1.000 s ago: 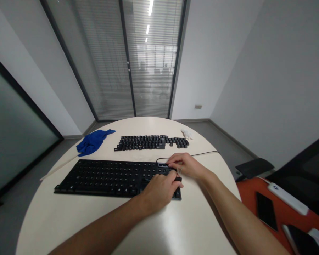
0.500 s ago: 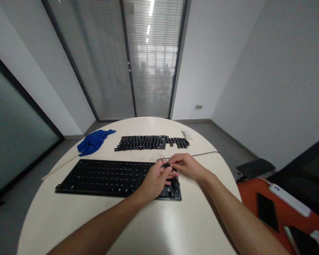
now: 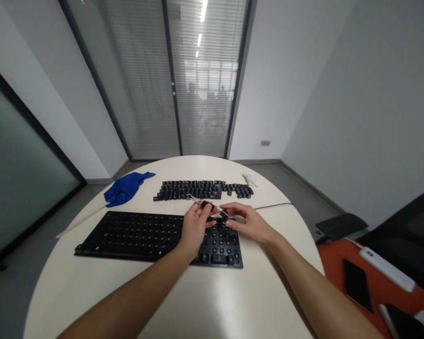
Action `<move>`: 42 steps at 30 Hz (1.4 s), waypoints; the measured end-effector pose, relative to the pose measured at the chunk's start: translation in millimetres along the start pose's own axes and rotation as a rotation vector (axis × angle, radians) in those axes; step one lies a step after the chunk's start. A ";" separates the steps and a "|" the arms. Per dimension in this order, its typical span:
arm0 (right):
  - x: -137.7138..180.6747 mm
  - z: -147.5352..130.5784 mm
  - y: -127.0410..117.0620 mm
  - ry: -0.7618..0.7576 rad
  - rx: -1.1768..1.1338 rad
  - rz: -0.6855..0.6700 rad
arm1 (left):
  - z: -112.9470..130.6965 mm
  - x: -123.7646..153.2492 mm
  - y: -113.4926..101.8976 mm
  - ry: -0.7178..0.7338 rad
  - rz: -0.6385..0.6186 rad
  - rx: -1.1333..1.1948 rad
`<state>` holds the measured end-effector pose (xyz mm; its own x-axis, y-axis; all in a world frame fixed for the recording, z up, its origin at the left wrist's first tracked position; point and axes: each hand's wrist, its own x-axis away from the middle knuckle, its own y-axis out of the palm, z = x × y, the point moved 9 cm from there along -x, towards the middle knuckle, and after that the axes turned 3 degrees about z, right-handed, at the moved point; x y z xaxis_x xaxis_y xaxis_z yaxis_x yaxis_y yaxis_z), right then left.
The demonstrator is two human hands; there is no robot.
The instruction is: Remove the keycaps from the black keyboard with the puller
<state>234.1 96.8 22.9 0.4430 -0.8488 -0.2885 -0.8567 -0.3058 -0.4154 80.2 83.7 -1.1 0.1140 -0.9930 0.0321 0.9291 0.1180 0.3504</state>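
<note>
One second on, found left hand [image 3: 193,228] pinching the wire puller [image 3: 207,205] and right hand [image 3: 249,222] nipping a small dark keycap [image 3: 223,214], both raised off the keyboard [image 3: 134,233] right end above its far rows; judged pulled free.

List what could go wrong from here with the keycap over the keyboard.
1. The keycap is only pinched between the left hand and the wire puller in the right hand; it could slip and drop onto the keyboard.
2. The rows of loose keycaps lie just beyond both hands; a careless sweep might scatter them.
3. The cable runs to the table edge near the right forearm and might snag.
</note>
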 end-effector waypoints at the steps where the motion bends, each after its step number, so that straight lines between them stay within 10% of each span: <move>1: -0.8 0.8 0.7 0.017 0.007 0.016 | -1.0 0.4 0.3 0.005 -0.006 -0.005; 30: -4.0 -0.1 12.6 0.067 -0.213 -0.045 | 3.2 10.8 9.6 0.205 -0.092 -0.322; 42: -9.7 28.2 -5.8 0.195 -0.305 0.174 | 20.3 26.8 31.9 0.414 -0.279 -0.535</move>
<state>242.1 119.0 3.8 0.2511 -0.9562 -0.1504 -0.9666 -0.2395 -0.0911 105.7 60.7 30.0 -0.1270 -0.9142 -0.3849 0.9756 -0.0451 -0.2150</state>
